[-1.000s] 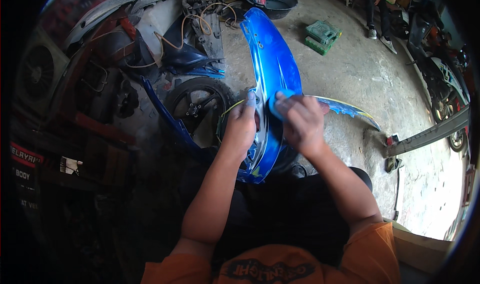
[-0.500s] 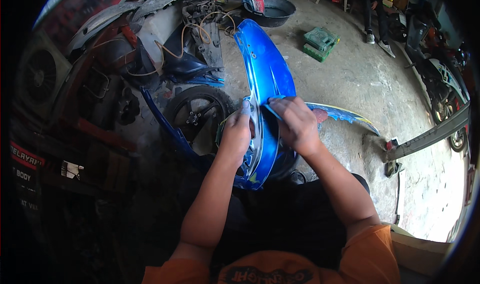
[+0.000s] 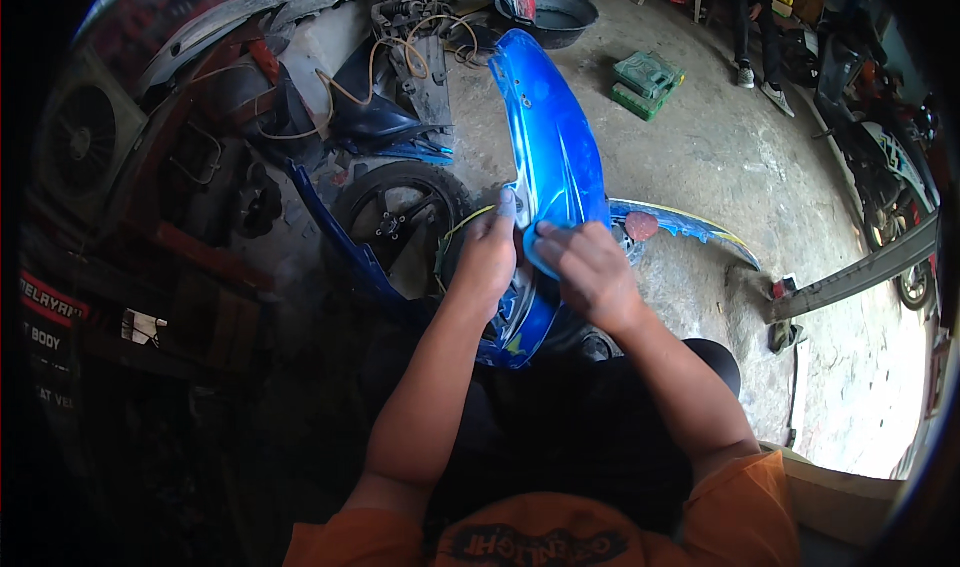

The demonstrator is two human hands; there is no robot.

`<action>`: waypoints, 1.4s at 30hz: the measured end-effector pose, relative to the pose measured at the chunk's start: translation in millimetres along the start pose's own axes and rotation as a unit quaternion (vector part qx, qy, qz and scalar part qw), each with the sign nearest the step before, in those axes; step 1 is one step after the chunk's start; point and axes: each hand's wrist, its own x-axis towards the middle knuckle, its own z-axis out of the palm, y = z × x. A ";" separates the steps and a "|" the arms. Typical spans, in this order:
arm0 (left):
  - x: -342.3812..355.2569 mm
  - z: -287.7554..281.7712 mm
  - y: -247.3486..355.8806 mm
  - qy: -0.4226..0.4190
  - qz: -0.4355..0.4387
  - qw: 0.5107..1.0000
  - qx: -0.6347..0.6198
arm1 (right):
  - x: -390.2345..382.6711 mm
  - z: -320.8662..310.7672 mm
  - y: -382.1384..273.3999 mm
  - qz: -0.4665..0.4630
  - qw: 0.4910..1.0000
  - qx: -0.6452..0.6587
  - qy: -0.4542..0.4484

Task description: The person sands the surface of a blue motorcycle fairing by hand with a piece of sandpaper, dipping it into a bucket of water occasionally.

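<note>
A glossy blue motorcycle body panel [image 3: 565,137] slants upright in front of me, its far tip pointing away and its lower end near my lap. My left hand [image 3: 488,259] is closed around the panel's left edge, thumb on top; the fingers behind are hidden. Pressed against the panel's middle, my right hand [image 3: 600,272] grips a thin blue sanding pad [image 3: 541,251] under bent fingers. Only the pad's rounded left part shows. Just right of that hand is a reddish round disc with small holes [image 3: 642,228].
A narrow blue trim piece [image 3: 700,228] extends to the right. At left lie a black wheel [image 3: 392,225] and a dark-blue strip [image 3: 335,229]. Farther off are a green case [image 3: 648,79] and a black basin [image 3: 565,22]. A grey bar [image 3: 850,279] stands right; a person's legs [image 3: 757,42] show behind.
My right hand and the sanding pad have slid down the panel toward me. The panel and my left hand have shifted slightly to the right in view.
</note>
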 end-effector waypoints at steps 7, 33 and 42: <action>-2.7 -6.6 -1.1 -0.031 0.020 0.999 0.028 | 20.0 0.4 25.9 0.021 0.997 -0.059 0.044; -8.7 -3.2 -0.3 -0.073 0.039 0.995 0.064 | 27.7 -9.3 44.0 0.057 0.994 -0.048 0.086; -13.8 -0.3 2.5 -0.065 0.031 0.997 0.035 | 26.9 -6.7 43.1 0.063 0.993 -0.055 0.080</action>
